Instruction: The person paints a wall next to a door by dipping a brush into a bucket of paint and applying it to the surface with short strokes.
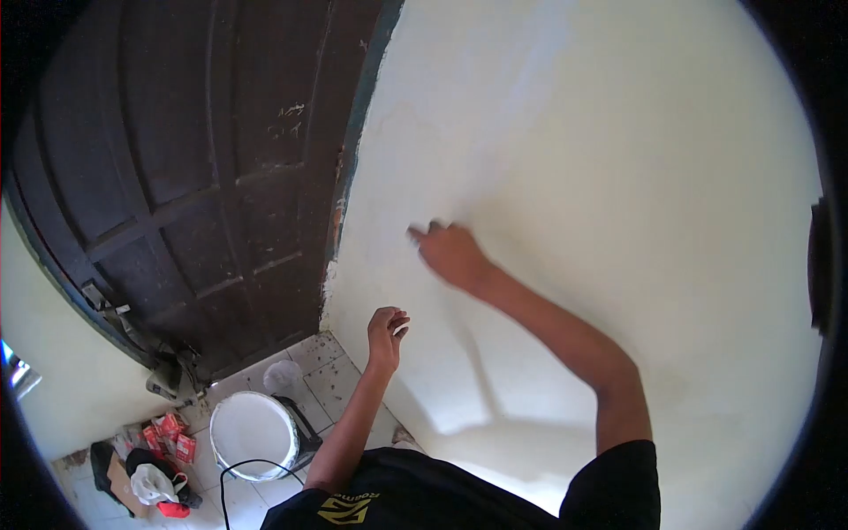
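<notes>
My right hand [450, 253] is up against the cream wall [636, 203], its fingers curled and blurred. Small dark grey bits show at the fingertips, but I cannot make out what the hand grips. Lower and to the left, my left hand [385, 337] hangs in front of the wall near the door corner. Its fingers are half bent, with a gap between thumb and fingers and nothing visible in them. Faint whitish patches mark the wall above my right hand.
A dark brown panelled door [185, 177] stands at left. On the tiled floor are a white-rimmed bucket [254, 435], a pale round item [283, 377] beside it, and red packets [172, 435] with bags. A dark fixture [820, 265] is at the right edge.
</notes>
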`<state>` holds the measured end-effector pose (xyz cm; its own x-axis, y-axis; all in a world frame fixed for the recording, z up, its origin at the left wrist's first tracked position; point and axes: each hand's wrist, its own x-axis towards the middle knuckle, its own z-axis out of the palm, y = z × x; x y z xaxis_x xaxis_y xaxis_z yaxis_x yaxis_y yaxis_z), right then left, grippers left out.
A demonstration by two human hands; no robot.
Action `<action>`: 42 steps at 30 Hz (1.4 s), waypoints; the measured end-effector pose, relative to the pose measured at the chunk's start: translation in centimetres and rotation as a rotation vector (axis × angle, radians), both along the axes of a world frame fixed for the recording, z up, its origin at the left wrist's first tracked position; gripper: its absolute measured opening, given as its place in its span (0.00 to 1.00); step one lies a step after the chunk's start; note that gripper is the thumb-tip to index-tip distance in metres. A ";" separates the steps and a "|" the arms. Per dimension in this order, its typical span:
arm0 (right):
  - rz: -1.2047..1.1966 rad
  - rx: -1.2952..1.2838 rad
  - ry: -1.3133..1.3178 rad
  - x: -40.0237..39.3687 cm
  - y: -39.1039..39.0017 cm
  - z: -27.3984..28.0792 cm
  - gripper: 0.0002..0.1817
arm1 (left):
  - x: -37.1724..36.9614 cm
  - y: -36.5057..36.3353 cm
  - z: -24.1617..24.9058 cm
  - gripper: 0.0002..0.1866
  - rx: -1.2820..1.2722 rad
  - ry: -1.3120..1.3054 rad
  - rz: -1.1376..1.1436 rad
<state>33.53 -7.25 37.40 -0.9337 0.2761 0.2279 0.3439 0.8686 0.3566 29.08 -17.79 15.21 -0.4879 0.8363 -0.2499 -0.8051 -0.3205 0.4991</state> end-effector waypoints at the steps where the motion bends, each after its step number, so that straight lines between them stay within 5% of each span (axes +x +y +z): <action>1: -0.043 -0.012 0.013 0.0 1.1 2.2 0.20 | -0.2 0.1 0.1 0.07 -0.010 -0.002 0.007; 7: 0.042 0.410 0.286 1.6 1.6 21.0 0.19 | 0.1 -0.1 0.1 0.08 -0.027 -0.003 -0.012; 11: -0.044 0.815 0.388 1.5 -3.9 23.4 0.23 | 0.8 0.2 -0.9 0.07 -0.005 0.003 -0.032; 14: -0.057 0.691 0.240 0.9 -0.7 17.1 0.16 | 1.1 0.2 -0.9 0.08 -0.025 -0.018 -0.052; 17: 0.057 0.760 0.182 -0.9 1.7 3.8 0.06 | 0.9 0.6 -2.4 0.09 -0.028 -0.079 -0.065; 21: 0.120 0.187 0.067 -1.2 -0.1 -12.6 0.05 | 0.2 0.2 -4.9 0.10 -0.049 -0.162 -0.033; 25: -0.103 -0.369 0.012 -0.1 -2.2 -17.7 0.10 | -0.8 -1.0 -7.7 0.10 -0.150 -0.226 0.070; 29: -0.143 -0.110 -0.034 1.0 1.0 -14.7 0.15 | -1.7 -1.4 -7.6 0.11 -0.199 -0.255 0.119; 37: -0.060 0.433 0.285 0.2 -2.4 11.2 0.09 | -0.8 0.2 -7.2 0.11 -0.153 -0.230 0.049; 42: -0.026 0.487 0.362 -1.0 -3.6 8.6 0.04 | 0.4 0.1 -8.7 0.11 -0.116 -0.301 -0.033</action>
<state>32.55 -10.88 45.99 -0.7676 0.0822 0.6357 0.5369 0.6242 0.5676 29.50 -17.66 6.56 -0.3511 0.8077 -0.4736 -0.9310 -0.2470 0.2689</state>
